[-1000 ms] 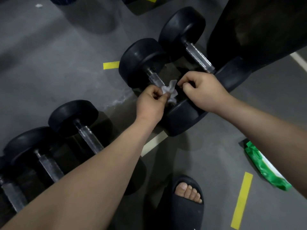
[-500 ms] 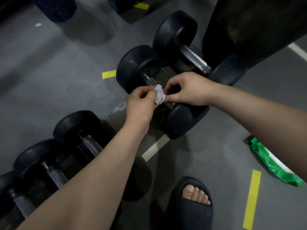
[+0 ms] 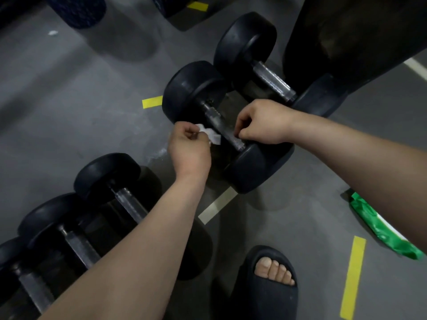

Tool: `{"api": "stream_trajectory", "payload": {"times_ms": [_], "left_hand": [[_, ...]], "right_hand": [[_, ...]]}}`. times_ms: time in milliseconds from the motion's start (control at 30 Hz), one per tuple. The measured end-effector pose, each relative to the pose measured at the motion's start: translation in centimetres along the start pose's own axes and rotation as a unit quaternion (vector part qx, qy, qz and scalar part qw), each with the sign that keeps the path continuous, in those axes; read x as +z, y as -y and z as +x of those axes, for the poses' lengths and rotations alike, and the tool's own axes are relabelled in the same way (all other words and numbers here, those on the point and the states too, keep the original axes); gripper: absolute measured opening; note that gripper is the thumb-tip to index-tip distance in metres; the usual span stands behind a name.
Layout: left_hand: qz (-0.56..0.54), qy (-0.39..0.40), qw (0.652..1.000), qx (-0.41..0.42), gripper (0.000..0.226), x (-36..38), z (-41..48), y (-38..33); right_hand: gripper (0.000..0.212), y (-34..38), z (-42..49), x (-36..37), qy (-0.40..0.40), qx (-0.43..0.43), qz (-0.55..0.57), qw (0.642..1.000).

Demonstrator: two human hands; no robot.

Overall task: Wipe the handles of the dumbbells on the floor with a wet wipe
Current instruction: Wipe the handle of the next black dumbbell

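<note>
A black dumbbell (image 3: 196,88) lies on the grey floor in the middle, its metal handle (image 3: 217,118) running toward me. My left hand (image 3: 189,146) pinches a crumpled white wet wipe (image 3: 211,136) just left of that handle. My right hand (image 3: 261,122) hovers over the handle's near end with curled fingers; whether they touch the bar is hard to tell. A second dumbbell (image 3: 249,42) with a bare handle (image 3: 272,80) lies behind it. Three more dumbbells (image 3: 104,176) lie at the lower left, partly hidden by my left forearm.
A green wet-wipe packet (image 3: 379,229) lies on the floor at the right. My foot in a black slide sandal (image 3: 270,289) stands at the bottom. Yellow tape strips (image 3: 353,276) mark the floor. A large dark object (image 3: 346,31) fills the upper right.
My hands have parted: the left one pulled the wipe off to the left of the handle, and the right one let go of the wipe and stayed over the bar.
</note>
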State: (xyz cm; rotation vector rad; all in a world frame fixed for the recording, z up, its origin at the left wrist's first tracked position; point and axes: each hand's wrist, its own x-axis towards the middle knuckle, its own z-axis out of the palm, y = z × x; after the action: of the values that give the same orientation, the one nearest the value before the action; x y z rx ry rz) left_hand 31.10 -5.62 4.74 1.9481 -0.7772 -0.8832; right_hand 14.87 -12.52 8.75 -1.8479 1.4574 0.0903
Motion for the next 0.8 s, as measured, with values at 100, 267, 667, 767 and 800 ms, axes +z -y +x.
{"api": "stream_trajectory", "payload": {"times_ms": [100,267,667,767,800], "left_hand": [[0.066,-0.022,0.994,0.086,0.020,-0.5,0.0,0.6],[0.032,0.117,0.992,0.041,0.009,1.1,-0.9,0.0],[-0.019,0.231,0.972,0.033,0.029,1.8,-0.6,2.1],[-0.008,0.233,0.971,0.052,0.025,1.7,-0.3,2.6],[-0.002,0.218,0.974,0.063,0.023,1.7,-0.2,2.5]], "right_hand": [[0.015,0.1,-0.2,0.0,-0.010,0.010,-0.004,1.000],[0.017,-0.3,-0.5,0.3,-0.043,0.015,0.014,0.999],[0.019,-1.6,-1.8,1.8,-0.193,-0.006,0.141,0.971],[0.020,-1.7,-1.6,1.8,-0.185,-0.005,0.143,0.972],[0.020,-1.7,-1.6,1.7,-0.181,-0.005,0.142,0.973]]}}
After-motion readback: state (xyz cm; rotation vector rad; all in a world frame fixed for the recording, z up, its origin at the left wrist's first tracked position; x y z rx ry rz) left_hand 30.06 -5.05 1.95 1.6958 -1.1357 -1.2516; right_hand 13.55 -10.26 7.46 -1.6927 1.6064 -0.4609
